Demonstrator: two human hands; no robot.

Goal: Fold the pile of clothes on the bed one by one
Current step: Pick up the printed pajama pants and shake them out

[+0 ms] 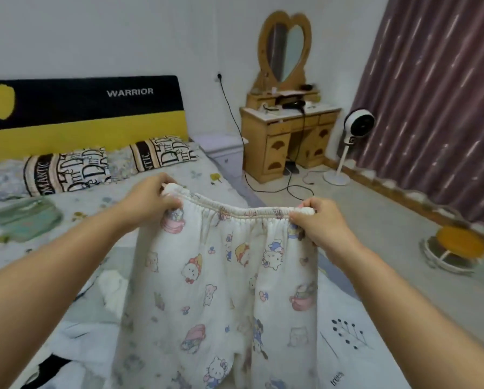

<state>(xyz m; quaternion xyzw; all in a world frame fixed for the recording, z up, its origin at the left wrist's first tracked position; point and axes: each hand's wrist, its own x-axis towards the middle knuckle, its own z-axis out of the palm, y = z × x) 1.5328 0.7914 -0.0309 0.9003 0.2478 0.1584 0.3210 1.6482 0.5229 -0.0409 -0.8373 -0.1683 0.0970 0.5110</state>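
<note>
White cartoon-print pyjama trousers (221, 290) hang in the air in front of me, held up by their elastic waistband. My left hand (151, 197) grips the waistband's left end. My right hand (319, 223) grips its right end. The waistband is stretched between them and the legs hang down over the bed (179, 178). More clothes (95, 304) lie crumpled on the bed under my left arm, partly hidden by the trousers. A folded green garment (27, 217) lies flat on the bed at the left.
Two lettered pillows (67, 171) lie at the yellow-and-black headboard (81, 113). A wooden dressing table (288, 136) with a heart mirror stands by the far wall, a white fan (353, 127) beside the curtain (431, 108). A yellow stool (459, 242) stands on the floor at the right.
</note>
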